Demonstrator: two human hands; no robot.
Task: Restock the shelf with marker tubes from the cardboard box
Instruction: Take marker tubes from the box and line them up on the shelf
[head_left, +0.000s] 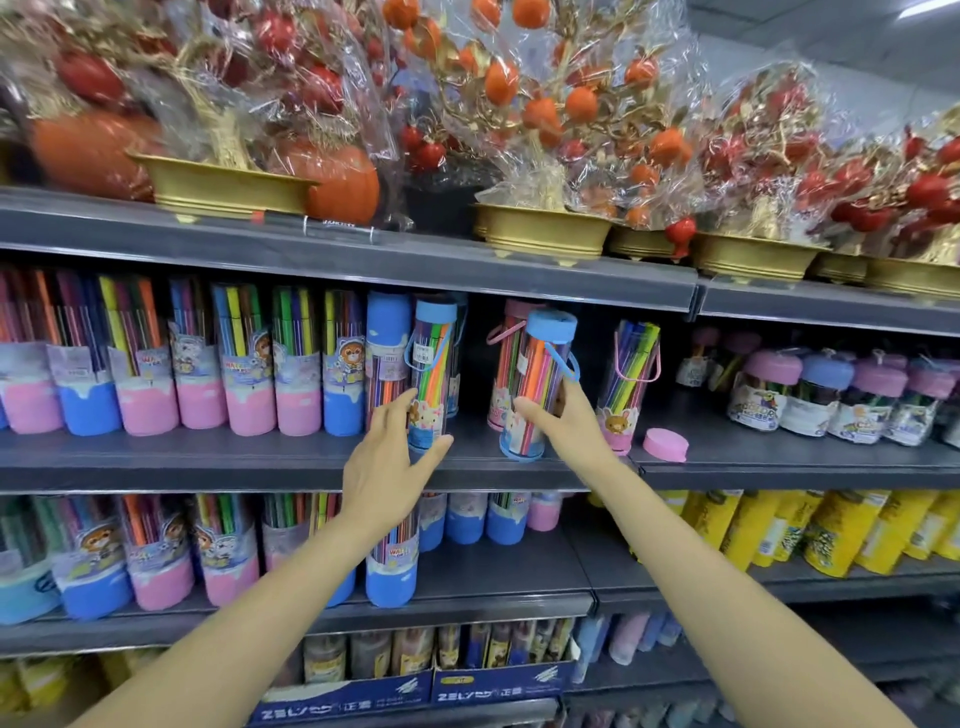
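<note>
Two clear marker tubes with blue lids stand at the front of the middle shelf (291, 457). My left hand (387, 462) grips the left tube (431, 374) low down, thumb on its right side and fingers on its left. My right hand (563, 415) holds the right tube (537, 384), which tilts slightly left, thumb in front and fingers behind, one finger through its blue loop handle. More tubes with pink lids (631, 379) stand behind and to the right. The cardboard box is out of view.
A row of pink and blue marker tubes (249, 364) fills the shelf's left part. A loose pink lid (666, 445) lies on the shelf at right, beside squat jars (831, 400). Gold-potted wrapped ornament trees (545, 228) crowd the shelf above. Yellow packs (831, 530) fill the lower right shelf.
</note>
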